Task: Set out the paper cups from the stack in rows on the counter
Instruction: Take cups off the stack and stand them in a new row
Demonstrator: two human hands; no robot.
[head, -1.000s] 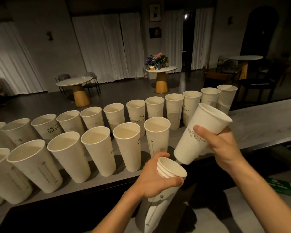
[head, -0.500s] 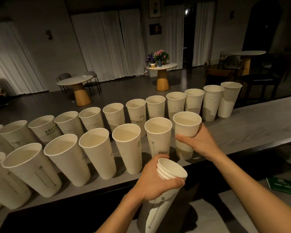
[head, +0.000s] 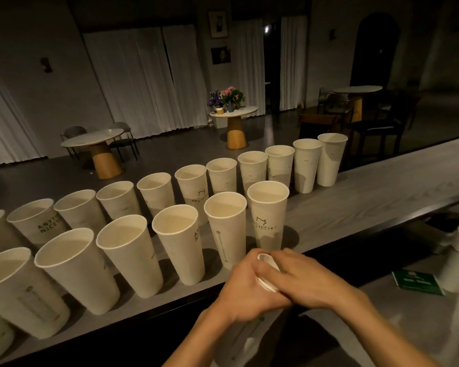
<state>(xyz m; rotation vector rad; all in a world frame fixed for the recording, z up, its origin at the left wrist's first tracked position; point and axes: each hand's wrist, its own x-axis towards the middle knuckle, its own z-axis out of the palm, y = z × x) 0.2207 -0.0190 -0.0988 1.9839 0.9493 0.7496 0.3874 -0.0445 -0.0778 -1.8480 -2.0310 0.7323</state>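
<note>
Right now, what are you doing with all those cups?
A person is setting paper cups out in two rows on the long counter. The back row runs far along it. The front row ends at the cup with the little drawing, standing upright. The left hand holds the stack of cups near the counter's edge, and the right hand is on the stack's top, apparently to pull off another cup.

Flowers (head: 226, 96) on round table (head: 233, 112); green card (head: 418, 281).
</note>
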